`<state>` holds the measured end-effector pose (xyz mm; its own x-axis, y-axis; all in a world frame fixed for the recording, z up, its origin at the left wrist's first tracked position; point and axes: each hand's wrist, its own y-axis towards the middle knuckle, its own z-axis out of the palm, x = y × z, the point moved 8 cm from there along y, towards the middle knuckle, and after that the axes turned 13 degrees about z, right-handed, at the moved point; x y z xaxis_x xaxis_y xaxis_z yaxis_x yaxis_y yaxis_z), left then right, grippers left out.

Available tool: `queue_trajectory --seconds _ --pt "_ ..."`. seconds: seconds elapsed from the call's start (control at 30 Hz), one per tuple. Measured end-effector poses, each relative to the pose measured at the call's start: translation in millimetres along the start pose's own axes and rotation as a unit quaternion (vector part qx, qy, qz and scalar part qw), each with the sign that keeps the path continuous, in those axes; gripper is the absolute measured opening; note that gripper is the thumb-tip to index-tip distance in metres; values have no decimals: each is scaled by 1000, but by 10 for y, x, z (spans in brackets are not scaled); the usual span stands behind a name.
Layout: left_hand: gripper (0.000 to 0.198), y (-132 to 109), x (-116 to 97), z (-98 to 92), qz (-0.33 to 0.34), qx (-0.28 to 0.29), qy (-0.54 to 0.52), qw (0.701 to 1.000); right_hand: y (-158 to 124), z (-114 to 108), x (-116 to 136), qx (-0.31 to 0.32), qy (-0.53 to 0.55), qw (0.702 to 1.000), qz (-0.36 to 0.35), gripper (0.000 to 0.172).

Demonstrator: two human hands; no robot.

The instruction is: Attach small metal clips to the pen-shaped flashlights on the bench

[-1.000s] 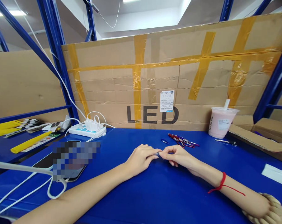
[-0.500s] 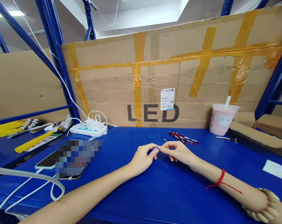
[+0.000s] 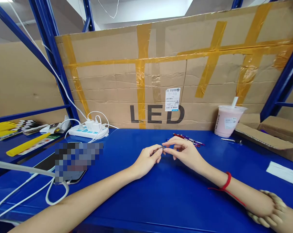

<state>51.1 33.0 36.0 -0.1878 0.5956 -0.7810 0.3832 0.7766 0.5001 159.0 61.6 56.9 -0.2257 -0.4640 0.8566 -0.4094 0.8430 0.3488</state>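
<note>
Over the middle of the blue tabletop, my left hand (image 3: 147, 160) pinches a small dark, patterned piece (image 3: 162, 148) between thumb and fingers. Most of the piece is hidden by the fingers, and its kind cannot be made out. From the right, my right hand (image 3: 184, 152) meets the same piece with the tips of thumb and index finger, the other fingers curled behind. Just beyond my right hand lies a bunch of slim red and purple pen-like pieces (image 3: 194, 141), partly covered by it.
A pink drink cup with straw (image 3: 229, 121) stands back right, beside an opened cardboard box (image 3: 267, 137). White paper (image 3: 284, 174) lies right. At left are a power strip (image 3: 88, 130), white cables (image 3: 20, 187) and phones (image 3: 43, 163), partly blurred out. A large cardboard sheet (image 3: 117, 84) closes the back.
The view has shifted slightly. My right hand's index finger has lifted and spread from the thumb around the small piece, and the hand covers more of the pen-like bunch. My left hand keeps its pinch.
</note>
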Motion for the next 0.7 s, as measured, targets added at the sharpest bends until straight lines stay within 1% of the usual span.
queue_trajectory --seconds 0.1,0.3,0.43,0.53,0.7 --pt "25 -8 -8 17 -5 8 0 1000 -9 6 56 15 2 1000 -22 21" --pt "25 -14 -50 29 6 27 32 999 13 -77 54 -15 -27 999 -28 20" --pt "24 -24 -124 50 32 46 77 995 39 -52 2 21 -27 999 -16 22" --pt "22 -36 -147 61 36 55 108 992 37 -36 -5 41 -31 999 -17 23" --pt "23 -48 -128 71 24 69 120 990 -12 -52 95 12 -81 995 -61 20"
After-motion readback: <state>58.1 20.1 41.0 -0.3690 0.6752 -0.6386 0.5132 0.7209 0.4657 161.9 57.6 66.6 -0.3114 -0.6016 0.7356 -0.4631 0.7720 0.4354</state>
